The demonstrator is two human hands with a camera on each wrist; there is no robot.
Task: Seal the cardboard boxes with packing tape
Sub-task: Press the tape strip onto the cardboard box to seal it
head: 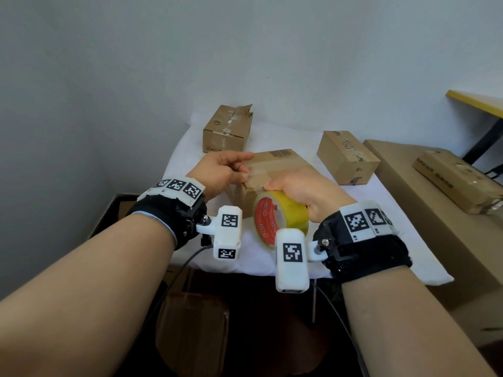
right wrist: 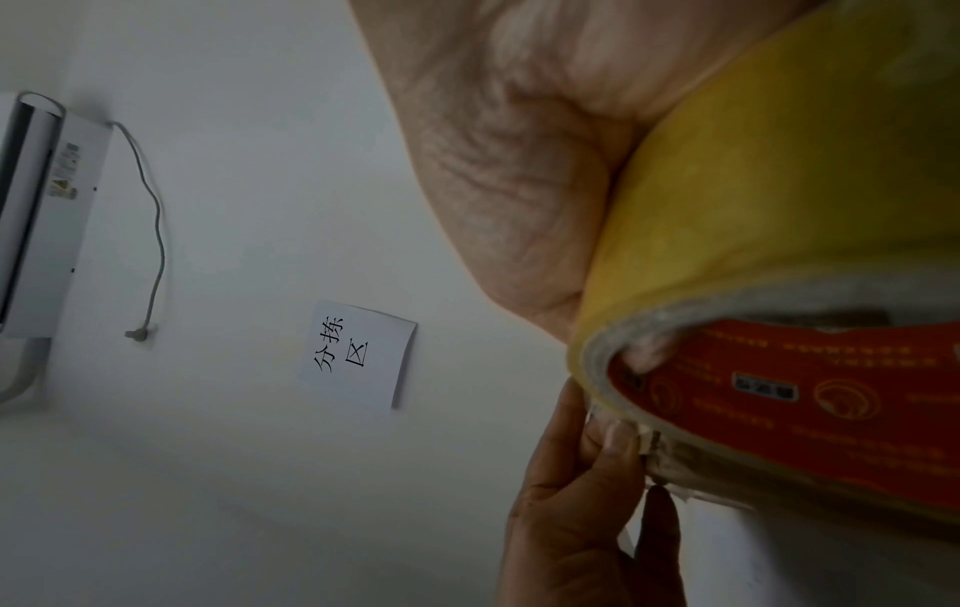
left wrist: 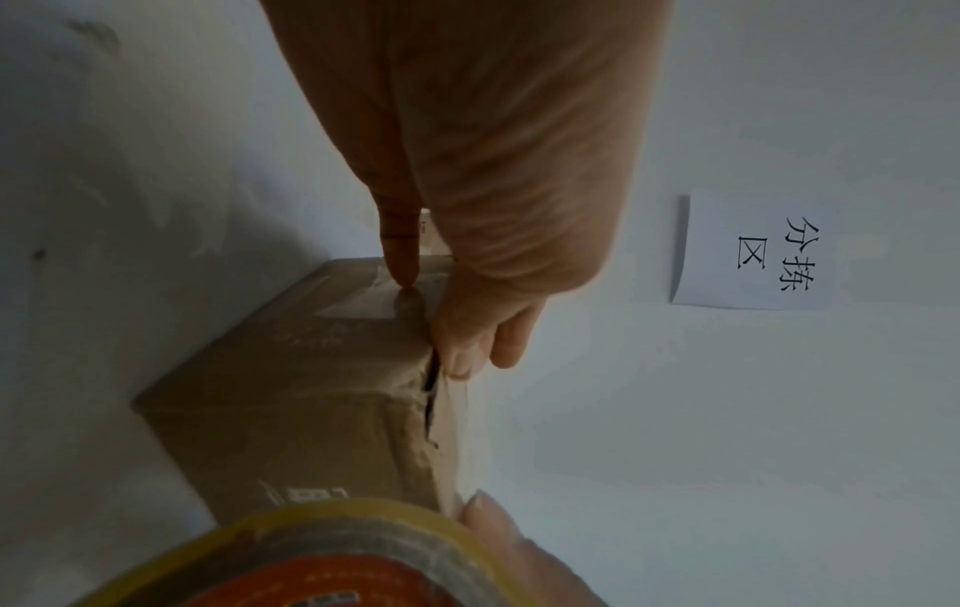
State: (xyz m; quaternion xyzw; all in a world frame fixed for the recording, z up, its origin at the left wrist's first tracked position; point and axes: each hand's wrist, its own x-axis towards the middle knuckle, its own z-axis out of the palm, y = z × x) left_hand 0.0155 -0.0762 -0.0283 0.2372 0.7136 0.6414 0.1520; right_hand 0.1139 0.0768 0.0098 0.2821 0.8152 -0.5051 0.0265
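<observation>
A brown cardboard box (head: pixel 283 164) stands in the middle of the white-covered table (head: pixel 381 240). My left hand (head: pixel 243 170) holds its near left top edge: in the left wrist view the thumb (left wrist: pixel 400 254) presses a clear tape strip (left wrist: pixel 364 304) on the side face of the box (left wrist: pixel 291 402), and the fingers (left wrist: pixel 483 336) lie on the top. My right hand (head: pixel 294 187) grips a yellow tape roll (head: pixel 280 216) with a red core against the near corner. The roll (right wrist: pixel 779 267) fills the right wrist view.
A torn-topped box (head: pixel 227 129) stands at the back and another box (head: pixel 347 157) at the right. A large carton (head: pixel 435 227) beside the table carries a flat box (head: pixel 457 180). A paper sign (right wrist: pixel 358 353) hangs on the wall.
</observation>
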